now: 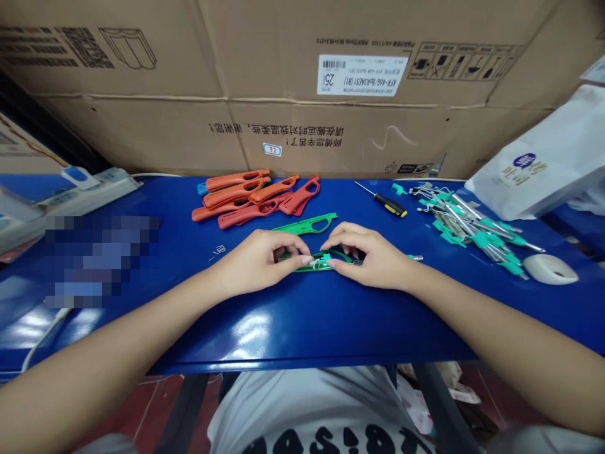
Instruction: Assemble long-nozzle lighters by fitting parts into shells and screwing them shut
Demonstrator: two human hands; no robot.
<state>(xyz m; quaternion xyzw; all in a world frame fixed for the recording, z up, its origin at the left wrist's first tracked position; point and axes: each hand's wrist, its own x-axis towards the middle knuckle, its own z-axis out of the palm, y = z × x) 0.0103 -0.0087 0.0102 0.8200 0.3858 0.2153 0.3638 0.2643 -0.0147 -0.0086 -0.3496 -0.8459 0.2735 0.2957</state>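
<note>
My left hand (267,260) is closed, thumb and fingers pinching the left part of a green gas lighter casing half (312,269) low over the table. From the other side my right hand (366,257) pinches at a teal trigger piece (325,258) lying in that casing. A metal tube end (416,257) sticks out to the right past my right hand; the part between is hidden behind the fingers. Just behind my hands lies another green casing half (307,224), with an oval trigger opening at its right end.
Orange and red lighter casings (236,194) are heaped at the back. A screwdriver (390,205) lies right of them, near a pile of metal-tubed lighter inserts (477,227). A white ring-shaped object (551,269), paper bag (543,154), small pins (218,251), and power strip (94,194) surround the workspace.
</note>
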